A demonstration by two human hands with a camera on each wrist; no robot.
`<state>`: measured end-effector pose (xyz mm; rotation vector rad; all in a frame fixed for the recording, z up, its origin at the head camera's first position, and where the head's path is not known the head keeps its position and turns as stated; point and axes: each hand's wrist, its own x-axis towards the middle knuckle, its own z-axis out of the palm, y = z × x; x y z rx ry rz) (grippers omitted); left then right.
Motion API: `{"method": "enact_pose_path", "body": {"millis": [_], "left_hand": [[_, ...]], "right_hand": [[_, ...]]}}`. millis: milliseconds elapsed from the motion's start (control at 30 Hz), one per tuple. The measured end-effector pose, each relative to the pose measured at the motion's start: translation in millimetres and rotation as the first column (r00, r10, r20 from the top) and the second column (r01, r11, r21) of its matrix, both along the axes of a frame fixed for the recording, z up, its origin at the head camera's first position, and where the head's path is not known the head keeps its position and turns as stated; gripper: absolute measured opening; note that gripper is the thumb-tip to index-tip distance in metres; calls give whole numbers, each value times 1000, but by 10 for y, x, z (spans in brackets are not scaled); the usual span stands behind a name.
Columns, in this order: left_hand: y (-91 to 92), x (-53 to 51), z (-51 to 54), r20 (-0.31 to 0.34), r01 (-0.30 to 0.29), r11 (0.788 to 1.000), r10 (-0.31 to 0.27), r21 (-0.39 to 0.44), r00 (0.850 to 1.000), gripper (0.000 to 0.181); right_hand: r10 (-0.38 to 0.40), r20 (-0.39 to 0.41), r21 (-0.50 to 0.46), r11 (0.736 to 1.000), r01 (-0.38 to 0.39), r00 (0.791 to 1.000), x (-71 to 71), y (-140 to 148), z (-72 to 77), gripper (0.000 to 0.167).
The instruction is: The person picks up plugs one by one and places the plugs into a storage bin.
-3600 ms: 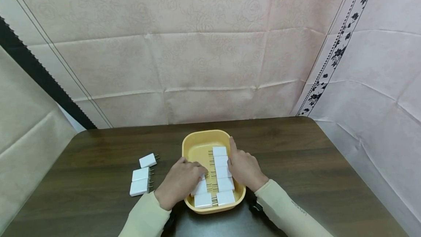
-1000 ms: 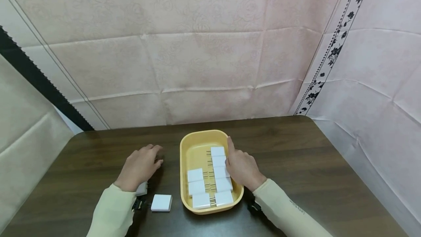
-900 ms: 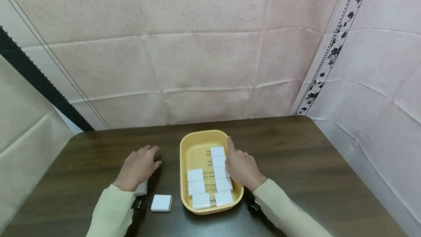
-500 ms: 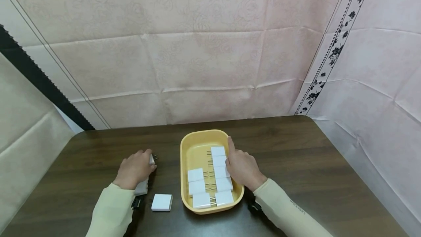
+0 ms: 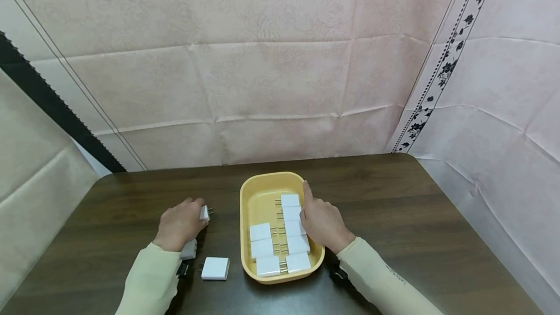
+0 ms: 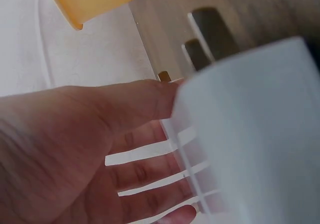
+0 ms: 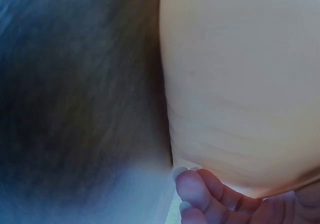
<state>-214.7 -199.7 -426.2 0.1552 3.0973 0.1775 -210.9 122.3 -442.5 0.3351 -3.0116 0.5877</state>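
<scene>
"Plug (image 5: 215,268) closest in: why there?"
"Lying flat on the table (image 5: 393,208), just left of the tray (image 5: 262,198). Probably handy for reaching, though with prongs turned away from the tray."
"And under the left wrist?"
"Another plug (image 5: 189,251), partly hidden by the left hand (image 5: 181,225). Too covered to judge why."
"Within that hand's grasp?"
"Closed narrowly, thumb opposite fingers, on a third plug (image 5: 204,214), prongs clear and pointing trayward. Presumably gripped by the body to keep the metal free."
"Then inside the tray?"
"A left row (image 5: 261,248) of three plugs, a right row (image 5: 297,244) of five, prongs facing inward. Probably so arranged to pack neatly, body against body."
"And along the tray's right side?"
"Right hand (image 5: 323,222) astride the rim, index finger straight along it, other fingers curled. Apparently steadying the tray."
"Beyond?"
"Pale cloth (image 5: 262,81), hanging behind the table, likely as backdrop."
</scene>
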Motion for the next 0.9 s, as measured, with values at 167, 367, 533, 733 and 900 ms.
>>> {"method": "enact_pose_path", "body": {"millis": [167,367,533,733,900], "left_hand": [[6,11,-8,-26,10,1000,-11,-6,1000,41],[-3,12,-23,-41,12,1000,-13,-14,999,40],[-7,4,-30,-37,4,1000,-5,-15,999,41],[-5,-11,-44,-49,7,1000,-8,-11,999,41],[-9,-7,-60,-87,30,999,-32,-17,996,41]], "right_hand": [[-2,9,-6,1000,2,1000,0,0,2,72],[-3,13,-5,1000,3,1000,-2,2,0,72],[-4,4,1,1000,4,1000,-8,4,-3,71],[-3,-4,-3,1000,3,1000,-7,0,-5,70],[0,-10,-5,1000,0,1000,-6,-3,1,70]]}}
